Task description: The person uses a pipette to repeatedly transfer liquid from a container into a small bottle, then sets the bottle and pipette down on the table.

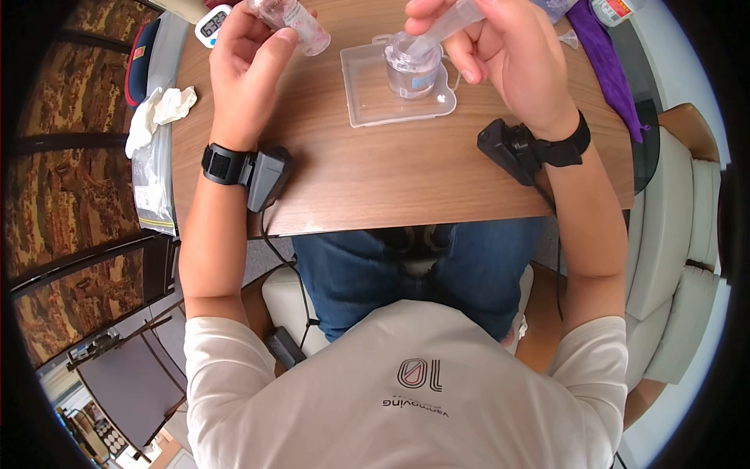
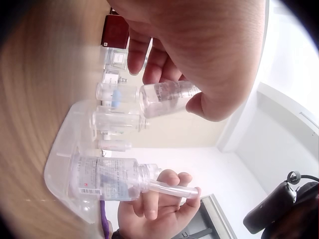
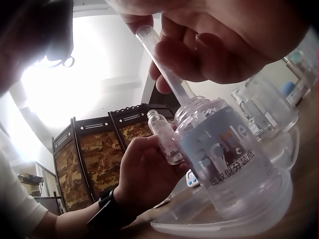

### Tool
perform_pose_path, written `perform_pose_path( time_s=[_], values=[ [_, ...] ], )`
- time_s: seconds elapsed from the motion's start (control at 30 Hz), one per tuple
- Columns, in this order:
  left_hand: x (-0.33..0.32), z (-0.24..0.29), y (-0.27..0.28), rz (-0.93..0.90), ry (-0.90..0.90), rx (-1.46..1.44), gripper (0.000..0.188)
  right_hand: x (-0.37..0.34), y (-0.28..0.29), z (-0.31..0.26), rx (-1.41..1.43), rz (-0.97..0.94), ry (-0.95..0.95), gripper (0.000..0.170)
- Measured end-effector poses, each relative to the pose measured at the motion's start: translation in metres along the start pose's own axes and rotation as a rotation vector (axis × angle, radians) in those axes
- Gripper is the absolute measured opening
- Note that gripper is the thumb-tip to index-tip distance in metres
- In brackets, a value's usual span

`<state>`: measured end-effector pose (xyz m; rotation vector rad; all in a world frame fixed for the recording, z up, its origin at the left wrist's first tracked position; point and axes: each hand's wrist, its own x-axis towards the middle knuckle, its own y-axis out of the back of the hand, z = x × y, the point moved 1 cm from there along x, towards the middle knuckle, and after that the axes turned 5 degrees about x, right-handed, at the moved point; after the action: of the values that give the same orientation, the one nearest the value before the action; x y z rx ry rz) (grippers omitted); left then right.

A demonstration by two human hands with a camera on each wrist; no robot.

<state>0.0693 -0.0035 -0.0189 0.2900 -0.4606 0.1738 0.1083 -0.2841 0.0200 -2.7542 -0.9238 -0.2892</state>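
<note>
Tube pinched in right hand, end inside jar; left hand grips vial.

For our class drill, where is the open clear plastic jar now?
In the head view, the open clear plastic jar stands on the translucent plastic tray, between the left hand and the nearer right hand.

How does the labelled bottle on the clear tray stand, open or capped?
The bottle is open: no cap sits on its neck, and the right hand holds a clear tube slanting into its mouth.
</note>
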Motion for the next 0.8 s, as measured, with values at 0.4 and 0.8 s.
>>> perform_pose_path(
  time_s=[0.4, 0.8],
  values=[
    [-0.002, 0.005, -0.003, -0.063, -0.056, 0.025, 0.043, 0.004, -0.006, 0.006, -0.015, -0.017, 0.013, 0.049],
    [-0.003, 0.018, -0.001, -0.340, -0.246, 0.376, 0.044, 0.001, 0.047, -0.035, 0.438, -0.011, 0.316, 0.044]
  ],
)
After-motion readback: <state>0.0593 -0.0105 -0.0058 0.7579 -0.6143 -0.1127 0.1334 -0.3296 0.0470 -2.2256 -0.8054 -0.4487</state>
